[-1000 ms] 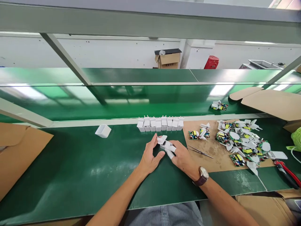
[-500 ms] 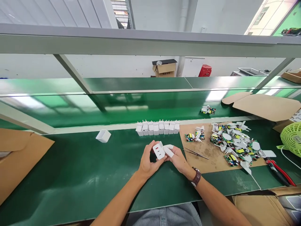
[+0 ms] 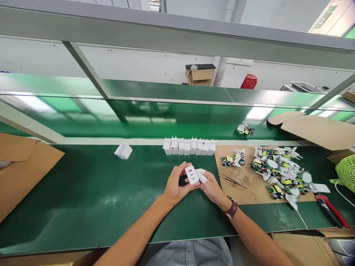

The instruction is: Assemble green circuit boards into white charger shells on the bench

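Note:
Both my hands hold one white charger [image 3: 191, 174] just above the green bench, its port face turned up toward me. My left hand [image 3: 175, 184] wraps its fingers round the charger's left side. My right hand [image 3: 211, 186], with white finger cots on two fingers and a watch on the wrist, pinches it from the right. Just beyond my hands, a row of several white chargers [image 3: 190, 146] stands along the bench's far edge. A single empty white housing [image 3: 123, 151] lies to the left.
A brown cardboard sheet [image 3: 248, 184] on the right carries tweezers [image 3: 231, 179] and a heap of circuit boards with white plug parts [image 3: 280, 171]. Red-handled cutters [image 3: 331, 210] and a green fan [image 3: 346, 170] sit far right. Cardboard [image 3: 19, 170] lies at left; a conveyor belt [image 3: 166, 118] runs behind.
The charger was turned so its port face points up and both hands closed round it. My view tilted up a little, then back down.

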Available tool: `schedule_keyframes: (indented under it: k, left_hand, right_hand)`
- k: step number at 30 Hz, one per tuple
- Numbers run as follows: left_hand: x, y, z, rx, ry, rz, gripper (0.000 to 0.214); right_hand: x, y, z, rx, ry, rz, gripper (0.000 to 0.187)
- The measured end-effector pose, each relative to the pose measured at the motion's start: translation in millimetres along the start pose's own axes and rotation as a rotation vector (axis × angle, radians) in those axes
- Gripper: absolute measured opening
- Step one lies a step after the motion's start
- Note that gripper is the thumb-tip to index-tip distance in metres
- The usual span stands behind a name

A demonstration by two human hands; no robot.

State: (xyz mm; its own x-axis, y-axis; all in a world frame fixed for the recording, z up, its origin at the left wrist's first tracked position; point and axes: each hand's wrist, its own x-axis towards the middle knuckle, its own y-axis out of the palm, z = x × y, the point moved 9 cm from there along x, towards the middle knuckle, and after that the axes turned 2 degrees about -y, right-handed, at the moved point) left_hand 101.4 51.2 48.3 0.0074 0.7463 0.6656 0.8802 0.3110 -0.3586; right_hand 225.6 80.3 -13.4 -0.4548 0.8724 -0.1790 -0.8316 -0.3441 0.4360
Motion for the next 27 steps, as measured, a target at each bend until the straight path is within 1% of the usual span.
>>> schedule_keyframes:
  k: [6,13,17,19,21,23,24,25,27]
  left_hand:
    - [3,-1.1,-9,0.022,0.077,0.007,0.091]
    - [2,-0.1,-8,0.004,0.087,0.024,0.094]
    - [1,1.2,-6,-0.014,0.075,0.037,0.094]
    - [1,2.8,-1,-0.014,0.024,0.06,0.094]
    - [1,4.7,9,-0.013,-0.08,0.091,0.096]
    - [0,6.9,19,-0.033,-0.188,0.131,0.096]
    - [0,8.1,24,-0.045,-0.232,0.152,0.091]
    - [0,9.4,27,-0.054,-0.27,0.171,0.081]
    - [0,10.8,33,-0.065,-0.332,0.193,0.056]
  right_hand:
    - [-1,5,3,0.022,0.009,0.019,0.045]
    - [-1,0,2,0.015,0.002,-0.003,0.042]
    - [0,-1,3,-0.01,-0.021,0.005,0.041]
    - [1,-6,7,-0.084,-0.099,-0.025,0.04]
    - [1,-15,19,-0.213,-0.25,-0.119,0.038]
    - [-4,-22,33,-0.4,-0.407,-0.226,0.033]
    - [-7,-23,38,-0.507,-0.463,-0.261,0.029]
    - [-10,-21,42,-0.614,-0.5,-0.278,0.025]
    - [-13,-15,46,-0.796,-0.533,-0.269,0.023]
